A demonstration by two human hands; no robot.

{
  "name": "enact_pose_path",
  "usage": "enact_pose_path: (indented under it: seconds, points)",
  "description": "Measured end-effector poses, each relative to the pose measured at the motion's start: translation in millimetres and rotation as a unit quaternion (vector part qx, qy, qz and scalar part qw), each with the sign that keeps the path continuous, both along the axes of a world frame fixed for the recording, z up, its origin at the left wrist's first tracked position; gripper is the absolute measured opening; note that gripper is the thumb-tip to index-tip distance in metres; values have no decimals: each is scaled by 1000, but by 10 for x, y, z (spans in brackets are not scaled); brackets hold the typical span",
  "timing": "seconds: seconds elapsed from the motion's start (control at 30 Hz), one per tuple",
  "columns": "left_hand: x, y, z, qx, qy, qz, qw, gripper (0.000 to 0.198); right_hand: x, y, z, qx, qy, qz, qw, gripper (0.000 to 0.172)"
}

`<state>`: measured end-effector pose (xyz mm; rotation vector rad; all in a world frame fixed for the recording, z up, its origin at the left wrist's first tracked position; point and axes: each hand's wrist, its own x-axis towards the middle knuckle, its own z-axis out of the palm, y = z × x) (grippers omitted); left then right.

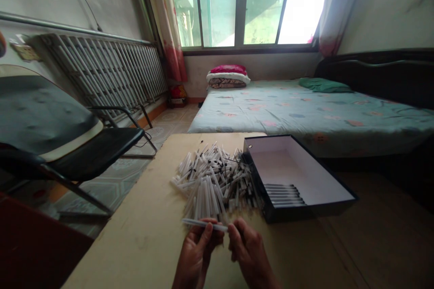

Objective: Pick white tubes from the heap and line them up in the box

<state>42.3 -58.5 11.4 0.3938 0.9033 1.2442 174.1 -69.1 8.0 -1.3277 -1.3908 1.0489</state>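
Left hand [197,249], grip closed around white tube [195,222]; right hand [250,243] pinching its end; steady coaxial alignment should prevent skewing

My left hand [198,246] can pass leftward over the table [135,221]; the pen pile [215,174] obstructs forward travel, the box [312,212] forward-right.

Your main light comes from the window [262,13] ahead, its right pane glaring nearly white, while your room is dim by contrast. Deep shadow swallows the space below the bed [264,110] at lower right. You get soft, smeared detail on your left hand [198,246], right hand [249,244] and the nearest tubes [205,196]; the chair [47,113] looks stretched at your left edge
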Motion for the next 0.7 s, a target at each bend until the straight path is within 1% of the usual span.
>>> enact_pose_path:
  seconds: [0.07, 0.13, 0.23, 0.3, 0.37, 0.43, 0.5, 0.6, 0.7]
  points:
    - [0, -6, -5, 0, 6, 1, 1000, 20, 18, 1, -32, 13, -60, -6, 998, 44]
    - [-12, -7, -16, -4, 8, 8, 1000, 21, 35, -2, -36, 14, -91, 1, 996, 46]
    - [-47, 4, -35, -5, 11, 15, 1000, 21, 46, -10, -27, 18, -82, 43, 996, 36]
    - [-67, 13, -42, 1, 18, 13, 1000, 20, 37, -11, -39, 29, -70, 55, 996, 32]
    - [-78, 17, -44, 6, 26, 3, 1000, 19, 18, -8, -62, 28, -71, 53, 996, 34]
    - [-83, 13, -43, 6, 31, -5, 999, 19, -2, -7, -79, 12, -80, 45, 996, 41]
    - [-87, 7, -45, 4, 33, -3, 999, 20, -11, -11, -76, 8, -96, 36, 995, 43]
    - [-100, 6, -52, 0, 32, 10, 999, 22, -11, -21, -51, 39, -117, 39, 992, 35]
    - [-108, 10, -47, -1, 37, 13, 999, 23, -16, -22, -53, 52, -101, 44, 993, 32]
